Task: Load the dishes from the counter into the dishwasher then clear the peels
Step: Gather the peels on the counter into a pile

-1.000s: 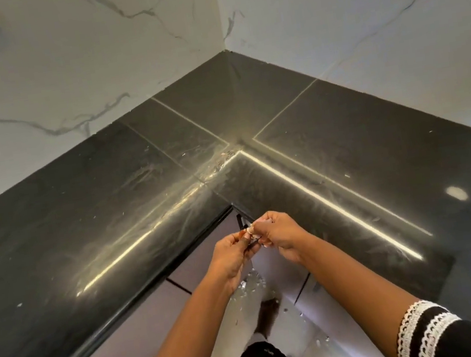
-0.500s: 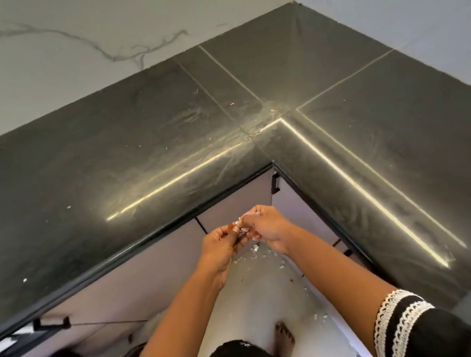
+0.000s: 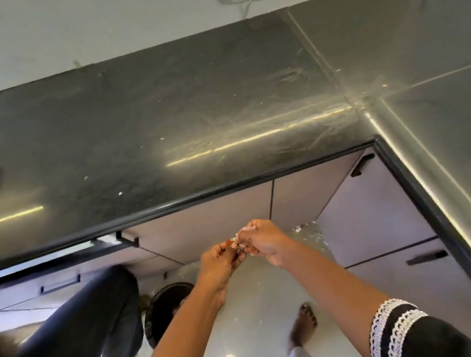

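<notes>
I have my left hand point(image 3: 221, 261) and right hand point(image 3: 264, 243) brought together just below the edge of the counter point(image 3: 157, 122), fingertips meeting and pinched on a small clump of pale peels point(image 3: 239, 241). The clump sits between the two hands, out over the floor point(image 3: 257, 304) rather than on the stone.

The peels look papery and nearly weightless, so I judge they will crumble and drift if I loosen the pinch. The best hold is a closed cup of the fingers around the whole clump, not a grip on one flake.

A few white flecks remain on the counter at 11 o'clock from my hands, and more bits lie on the floor at 2 o'clock. A dark round bin point(image 3: 168, 309) stands at 8 o'clock, beside another person's leg point(image 3: 77, 336). No dishes are in view.
</notes>
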### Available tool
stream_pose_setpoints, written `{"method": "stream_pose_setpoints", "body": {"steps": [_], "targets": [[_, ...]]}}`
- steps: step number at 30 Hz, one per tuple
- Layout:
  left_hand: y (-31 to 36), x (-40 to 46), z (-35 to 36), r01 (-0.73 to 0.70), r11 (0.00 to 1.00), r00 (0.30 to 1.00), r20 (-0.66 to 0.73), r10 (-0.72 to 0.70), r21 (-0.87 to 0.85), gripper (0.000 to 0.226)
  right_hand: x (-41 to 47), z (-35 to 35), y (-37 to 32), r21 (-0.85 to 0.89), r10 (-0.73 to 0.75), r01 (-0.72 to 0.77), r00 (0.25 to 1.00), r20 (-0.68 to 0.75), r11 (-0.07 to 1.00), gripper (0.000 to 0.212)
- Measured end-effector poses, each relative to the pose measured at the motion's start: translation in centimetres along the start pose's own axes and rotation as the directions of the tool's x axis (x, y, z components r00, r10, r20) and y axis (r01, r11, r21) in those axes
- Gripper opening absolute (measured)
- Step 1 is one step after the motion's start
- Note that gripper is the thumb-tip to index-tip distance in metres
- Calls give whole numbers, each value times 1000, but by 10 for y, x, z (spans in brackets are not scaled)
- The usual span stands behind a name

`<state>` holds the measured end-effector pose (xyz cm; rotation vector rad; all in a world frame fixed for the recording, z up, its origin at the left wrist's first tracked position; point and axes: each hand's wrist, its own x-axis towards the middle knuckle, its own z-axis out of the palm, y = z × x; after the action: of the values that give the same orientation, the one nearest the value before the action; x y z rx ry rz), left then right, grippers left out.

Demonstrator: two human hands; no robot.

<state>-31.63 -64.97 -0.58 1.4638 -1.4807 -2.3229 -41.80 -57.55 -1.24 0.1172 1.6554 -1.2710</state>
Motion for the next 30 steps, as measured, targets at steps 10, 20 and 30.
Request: {"method": "stream_pose_setpoints", "body": {"steps": [10, 20, 30], "targets": [[-36, -13, -123, 7, 1000, 996, -84, -7, -3, 14, 7, 115, 52, -59, 52, -48, 995, 81, 997, 28], [-83, 0, -218, 41, 999, 955, -296, -30, 31, 14, 36, 207, 102, -196, 82, -56, 989, 125, 979, 24], [-175, 104, -268, -40, 998, 935, -355, 19, -53, 15, 147, 242, 176, -322, 39, 22, 983, 181, 947, 19]]}}
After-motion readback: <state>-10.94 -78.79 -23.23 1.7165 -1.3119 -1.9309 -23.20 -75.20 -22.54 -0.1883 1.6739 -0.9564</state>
